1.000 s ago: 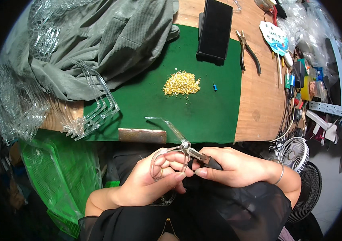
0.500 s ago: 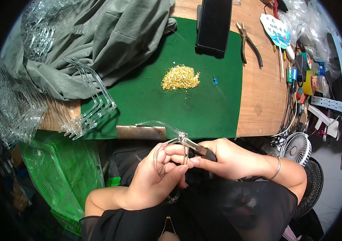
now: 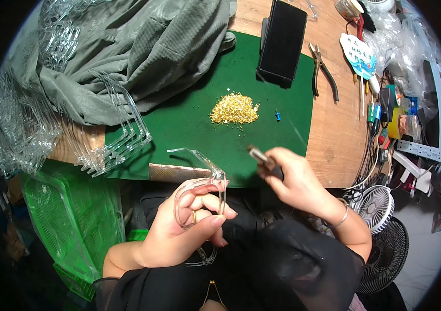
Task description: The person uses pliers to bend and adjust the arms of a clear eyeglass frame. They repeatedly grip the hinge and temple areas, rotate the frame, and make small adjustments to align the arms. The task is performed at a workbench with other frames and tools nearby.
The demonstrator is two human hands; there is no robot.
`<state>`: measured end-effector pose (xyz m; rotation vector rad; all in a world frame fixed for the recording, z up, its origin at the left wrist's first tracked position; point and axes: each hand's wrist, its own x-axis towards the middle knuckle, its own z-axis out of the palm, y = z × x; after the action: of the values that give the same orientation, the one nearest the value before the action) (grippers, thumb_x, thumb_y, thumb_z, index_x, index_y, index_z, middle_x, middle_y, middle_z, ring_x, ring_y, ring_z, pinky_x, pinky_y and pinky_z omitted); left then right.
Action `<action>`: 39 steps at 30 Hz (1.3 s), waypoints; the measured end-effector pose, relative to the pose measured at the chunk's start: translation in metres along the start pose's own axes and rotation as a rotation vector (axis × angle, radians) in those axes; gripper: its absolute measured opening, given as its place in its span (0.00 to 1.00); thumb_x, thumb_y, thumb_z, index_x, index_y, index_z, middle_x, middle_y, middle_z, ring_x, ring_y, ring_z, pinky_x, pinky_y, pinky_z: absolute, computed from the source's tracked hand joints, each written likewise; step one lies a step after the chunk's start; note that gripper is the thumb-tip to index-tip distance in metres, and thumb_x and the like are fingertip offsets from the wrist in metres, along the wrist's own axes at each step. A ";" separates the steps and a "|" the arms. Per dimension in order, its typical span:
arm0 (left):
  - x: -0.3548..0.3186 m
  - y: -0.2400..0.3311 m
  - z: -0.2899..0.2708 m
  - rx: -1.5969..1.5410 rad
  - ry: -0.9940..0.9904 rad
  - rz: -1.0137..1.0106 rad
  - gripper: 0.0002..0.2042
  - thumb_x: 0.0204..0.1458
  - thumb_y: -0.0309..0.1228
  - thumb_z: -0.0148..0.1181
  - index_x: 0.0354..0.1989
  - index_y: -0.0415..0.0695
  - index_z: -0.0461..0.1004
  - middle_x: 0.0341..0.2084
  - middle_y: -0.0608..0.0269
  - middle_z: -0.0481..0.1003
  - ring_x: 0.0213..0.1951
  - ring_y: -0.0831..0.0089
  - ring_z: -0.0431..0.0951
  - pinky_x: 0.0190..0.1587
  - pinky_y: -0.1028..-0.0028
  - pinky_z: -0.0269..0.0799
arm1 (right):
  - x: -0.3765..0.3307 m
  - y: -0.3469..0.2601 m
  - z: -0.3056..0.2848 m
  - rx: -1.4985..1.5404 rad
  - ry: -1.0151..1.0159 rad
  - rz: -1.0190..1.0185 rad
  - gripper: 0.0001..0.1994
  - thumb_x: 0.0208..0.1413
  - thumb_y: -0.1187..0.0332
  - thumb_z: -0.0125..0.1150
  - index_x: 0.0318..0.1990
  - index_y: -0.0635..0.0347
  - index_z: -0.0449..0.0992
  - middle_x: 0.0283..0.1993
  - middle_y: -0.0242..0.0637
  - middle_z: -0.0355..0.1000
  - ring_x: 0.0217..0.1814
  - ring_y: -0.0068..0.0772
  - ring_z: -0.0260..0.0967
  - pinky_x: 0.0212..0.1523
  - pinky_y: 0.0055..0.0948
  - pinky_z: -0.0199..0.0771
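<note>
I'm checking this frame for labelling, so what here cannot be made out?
- Small tool in the right hand, head view: motion-blurred; its kind and tip are unclear.
- Lower part of the clear eyeglass frame, head view: covered by the left hand.
- Gold pile on the green mat: pieces too small to identify.
- Stacked clear frames: bent by the fisheye rim.

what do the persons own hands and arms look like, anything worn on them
Both hands are bare, no gloves. The left hand wears a thin gold ring on one finger. The right hand has a slim silver bangle at the wrist. Both forearms are bare, running back into sheer black fabric near the lower edge.
</note>
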<state>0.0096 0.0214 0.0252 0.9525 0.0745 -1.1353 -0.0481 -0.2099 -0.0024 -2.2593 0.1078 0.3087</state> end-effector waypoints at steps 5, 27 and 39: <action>0.004 0.003 0.005 0.021 -0.043 0.017 0.22 0.51 0.15 0.49 0.55 0.36 0.54 0.38 0.54 0.71 0.28 0.77 0.74 0.29 0.80 0.74 | 0.034 0.040 0.028 -0.240 0.301 -0.106 0.12 0.39 0.80 0.57 0.35 0.63 0.69 0.29 0.43 0.66 0.33 0.47 0.66 0.35 0.36 0.66; 0.008 -0.004 0.005 0.022 -0.125 -0.087 0.21 0.52 0.20 0.50 0.55 0.36 0.54 0.39 0.57 0.69 0.27 0.81 0.71 0.34 0.83 0.70 | 0.011 -0.032 0.014 0.595 0.264 -0.036 0.02 0.52 0.76 0.55 0.32 0.64 0.68 0.25 0.34 0.67 0.26 0.21 0.63 0.28 0.21 0.63; -0.003 -0.013 0.004 0.123 -0.249 -0.055 0.21 0.53 0.20 0.50 0.55 0.35 0.53 0.38 0.54 0.69 0.27 0.80 0.72 0.34 0.82 0.71 | 0.009 -0.025 0.040 0.257 0.521 -0.735 0.06 0.50 0.71 0.61 0.30 0.62 0.69 0.25 0.37 0.68 0.24 0.31 0.64 0.32 0.33 0.68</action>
<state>-0.0038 0.0195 0.0219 0.9145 -0.1728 -1.3131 -0.0419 -0.1630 -0.0107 -1.9152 -0.3858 -0.6460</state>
